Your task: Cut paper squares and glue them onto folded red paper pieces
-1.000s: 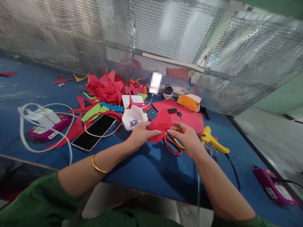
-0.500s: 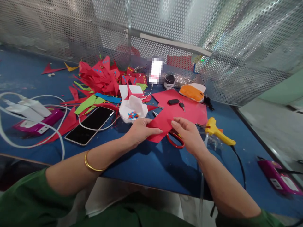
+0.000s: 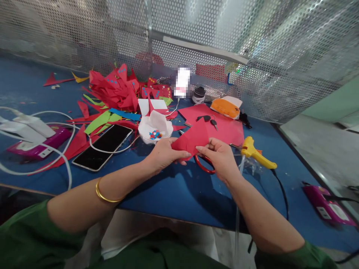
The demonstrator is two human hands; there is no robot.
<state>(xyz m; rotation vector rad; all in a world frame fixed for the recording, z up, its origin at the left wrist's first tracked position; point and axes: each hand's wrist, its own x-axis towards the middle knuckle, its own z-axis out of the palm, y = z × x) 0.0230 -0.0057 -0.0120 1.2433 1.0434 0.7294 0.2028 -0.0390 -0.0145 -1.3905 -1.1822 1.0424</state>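
A folded piece of red paper (image 3: 193, 139) is held up between both hands, above the blue table. My left hand (image 3: 168, 153) pinches its left corner, thumb on top. My right hand (image 3: 220, 154) grips its lower right edge between thumb and fingers. Just behind and below the paper, red-handled scissors (image 3: 205, 166) lie on the table, their blades mostly hidden. A white bowl (image 3: 143, 130) with small coloured bits stands beyond my left hand. Farther back lies a larger red sheet (image 3: 230, 130) with a key (image 3: 214, 123) and a black fob on it.
A yellow glue gun (image 3: 258, 155) lies at the right, its black cord trailing forward. At the left are a black phone (image 3: 103, 147), white cables and a purple device (image 3: 53, 140). Red paper pieces (image 3: 114, 89) are heaped at the back, before a perforated metal screen (image 3: 196, 41).
The red paper has turned, with a pointed corner now upward and its lower edge higher. My right hand's fingers have shifted along its edge. The whole view has moved slightly.
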